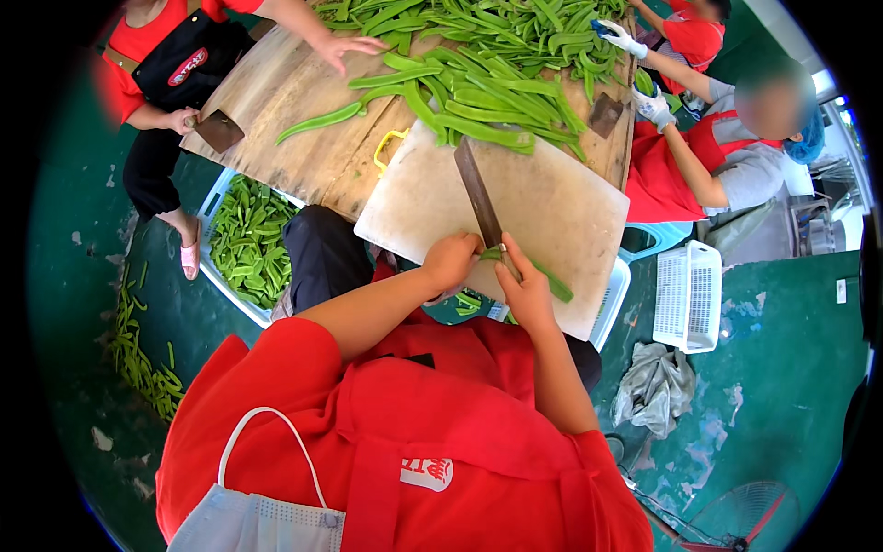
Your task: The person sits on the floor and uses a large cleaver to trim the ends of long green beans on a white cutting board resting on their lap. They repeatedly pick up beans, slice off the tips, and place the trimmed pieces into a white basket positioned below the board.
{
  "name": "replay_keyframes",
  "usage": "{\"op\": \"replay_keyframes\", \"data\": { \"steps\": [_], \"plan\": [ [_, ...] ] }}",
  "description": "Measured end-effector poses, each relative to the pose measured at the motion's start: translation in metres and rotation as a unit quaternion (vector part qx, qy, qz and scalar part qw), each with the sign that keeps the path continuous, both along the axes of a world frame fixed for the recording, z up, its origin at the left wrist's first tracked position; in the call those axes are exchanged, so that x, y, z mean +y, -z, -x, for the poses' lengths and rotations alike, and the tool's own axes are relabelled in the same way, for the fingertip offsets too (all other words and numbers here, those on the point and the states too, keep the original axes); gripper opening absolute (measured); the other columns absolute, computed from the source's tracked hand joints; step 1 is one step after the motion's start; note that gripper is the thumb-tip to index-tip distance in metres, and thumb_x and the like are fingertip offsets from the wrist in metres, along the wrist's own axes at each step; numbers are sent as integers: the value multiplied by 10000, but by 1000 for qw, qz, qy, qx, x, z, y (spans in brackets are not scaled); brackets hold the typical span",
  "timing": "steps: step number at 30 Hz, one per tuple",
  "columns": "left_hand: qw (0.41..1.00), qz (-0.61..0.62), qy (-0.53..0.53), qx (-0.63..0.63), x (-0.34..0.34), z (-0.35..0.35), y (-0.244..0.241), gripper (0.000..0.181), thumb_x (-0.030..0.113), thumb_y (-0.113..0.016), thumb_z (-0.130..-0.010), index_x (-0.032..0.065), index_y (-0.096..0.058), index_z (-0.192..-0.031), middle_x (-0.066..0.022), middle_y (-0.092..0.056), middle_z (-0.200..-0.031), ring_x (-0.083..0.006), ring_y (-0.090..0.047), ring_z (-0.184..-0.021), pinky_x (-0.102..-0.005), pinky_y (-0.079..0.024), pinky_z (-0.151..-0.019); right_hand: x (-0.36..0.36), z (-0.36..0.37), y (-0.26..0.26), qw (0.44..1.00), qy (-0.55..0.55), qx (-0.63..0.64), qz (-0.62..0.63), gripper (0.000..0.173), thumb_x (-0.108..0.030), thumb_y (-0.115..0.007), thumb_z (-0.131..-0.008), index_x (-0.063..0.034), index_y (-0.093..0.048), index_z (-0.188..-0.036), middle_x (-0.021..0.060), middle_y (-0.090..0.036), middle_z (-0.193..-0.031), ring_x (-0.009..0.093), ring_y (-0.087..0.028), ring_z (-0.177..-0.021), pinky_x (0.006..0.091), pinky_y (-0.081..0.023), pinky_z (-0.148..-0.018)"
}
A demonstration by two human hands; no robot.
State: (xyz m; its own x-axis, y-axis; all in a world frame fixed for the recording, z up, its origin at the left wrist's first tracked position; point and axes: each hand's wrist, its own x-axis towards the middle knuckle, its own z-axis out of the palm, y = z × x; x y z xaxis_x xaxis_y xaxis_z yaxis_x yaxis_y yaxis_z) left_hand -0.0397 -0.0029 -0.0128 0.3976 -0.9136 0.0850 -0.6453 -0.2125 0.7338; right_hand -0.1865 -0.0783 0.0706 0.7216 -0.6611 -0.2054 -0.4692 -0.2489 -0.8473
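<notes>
My right hand (526, 286) grips the handle of a long knife (479, 190), whose dark blade points away from me over a white cutting board (552, 207). Under the handle end of the blade lies a flat green bean pod (552, 281). My left hand (452, 261) pinches the pod's left end, close beside the blade. A pile of long green bean pods (497, 96) covers the board's far edge and the wooden table (310, 124) beyond. The yellow handle (386, 148) stands at the board's left edge.
A co-worker at the upper left holds a cleaver (221, 131); another sits at the right in gloves near a second blade (606, 114). A crate of cut pods (252, 241) stands at lower left, a white basket (688, 297) at right, a floor fan (741, 524) at lower right.
</notes>
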Motion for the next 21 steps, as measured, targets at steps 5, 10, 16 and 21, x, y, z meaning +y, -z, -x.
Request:
{"op": "replay_keyframes", "data": {
  "steps": [5,10,16,21],
  "plan": [
    [1000,-4,-19,11,-5,3,-3,129,94,-620,-728,34,-547,-816,-154,-616,-810,-359,-599,-766,-426,-474,-660,1,4,10,1000,13,-11,-18,473,-167,-587,-858,-169,-487,-1321,206,-633,-975,254,-625,-890,311,-459,-805],
    [996,-49,-8,75,-3,-4,-11,214,128,-638,-742,56,-566,-930,-130,-622,-793,-321,-606,-751,-406,-477,-659,15,39,-20,987,110,-116,-16,479,-97,-589,-864,-110,-475,-1329,119,-623,-1132,169,-572,-1033,291,-423,-898],
    [996,-74,26,35,-13,-3,-19,266,151,-672,-755,65,-593,-995,-88,-587,-717,-249,-584,-671,-351,-464,-615,14,101,-43,967,247,-27,-51,493,-96,-576,-875,-148,-457,-1351,98,-647,-1042,124,-585,-768,259,-480,-720],
    [992,-122,37,4,-13,-6,-20,241,165,-676,-756,53,-615,-961,-102,-609,-723,-266,-593,-673,-365,-470,-621,11,108,-4,977,213,15,-31,478,-143,-568,-888,-184,-458,-1352,94,-648,-884,122,-573,-693,258,-477,-665]
  ]
}}
